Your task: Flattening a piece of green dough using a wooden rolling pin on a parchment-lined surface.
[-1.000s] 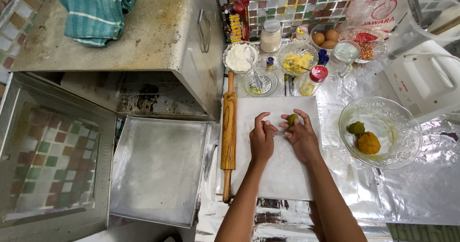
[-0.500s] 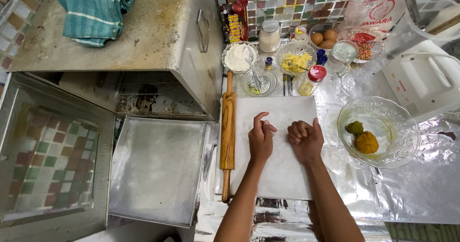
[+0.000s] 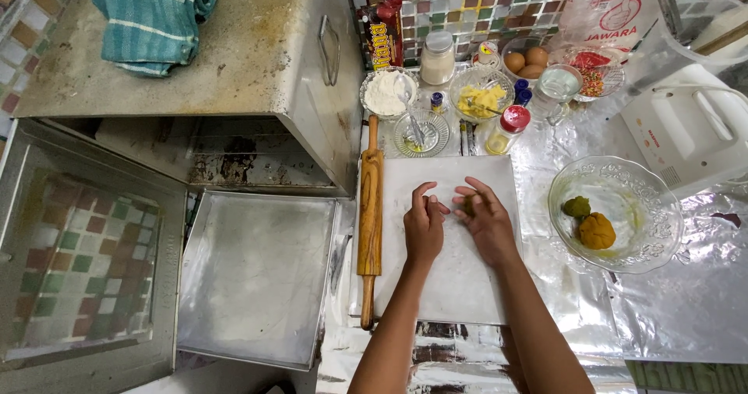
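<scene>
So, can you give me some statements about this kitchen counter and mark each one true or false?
1. The rolling pin lies left of the white board. True.
2. The right hand covers a small piece of greenish dough on the board. True.
3. The glass bowl on the right holds three dough balls. False: two, one green, one orange.
4. The left hand grips the rolling pin. False: it rests on the board, apart from the pin.
5. The metal tray holds cookies. False: nothing lies on it.

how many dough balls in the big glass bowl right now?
2. In the glass bowl: a green dough ball toward its left side and a larger orange dough ball touching it just below-right. A third small piece may sit under the right hand on the board.
</scene>
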